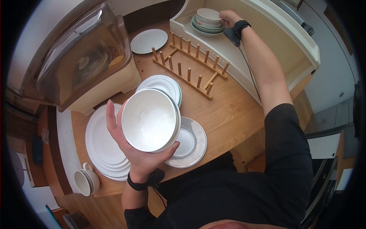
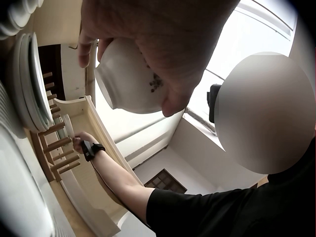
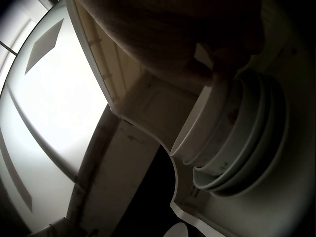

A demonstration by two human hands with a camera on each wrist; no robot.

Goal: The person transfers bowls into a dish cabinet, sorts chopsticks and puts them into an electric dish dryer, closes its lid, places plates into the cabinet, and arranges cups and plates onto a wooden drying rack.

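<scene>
My left hand (image 1: pixel 142 159) holds a small stack of white bowls (image 1: pixel 148 120) over the table, thumb at one side and fingers round the other. In the left wrist view a dark pattern marks the outside of a held bowl (image 2: pixel 131 81). My right hand (image 1: pixel 230 18) reaches into the cream bin at the back and pinches the rim of the top white bowl (image 1: pixel 209 15). That bowl sits on a stack of several bowls, with green ones (image 1: pixel 207 27) lower down. In the right wrist view, the thumb and fingers of the right hand are at the rim, mostly in shadow.
A wooden peg rack (image 1: pixel 189 74) stands mid-table, with a white plate (image 1: pixel 148 41) behind it. Stacked white plates (image 1: pixel 93 143), a ridged-rim plate (image 1: pixel 198 143) and nested cups (image 1: pixel 85 182) lie nearer. A lidded box (image 1: pixel 87 65) stands left; the cream bin (image 1: pixel 301 49) is right.
</scene>
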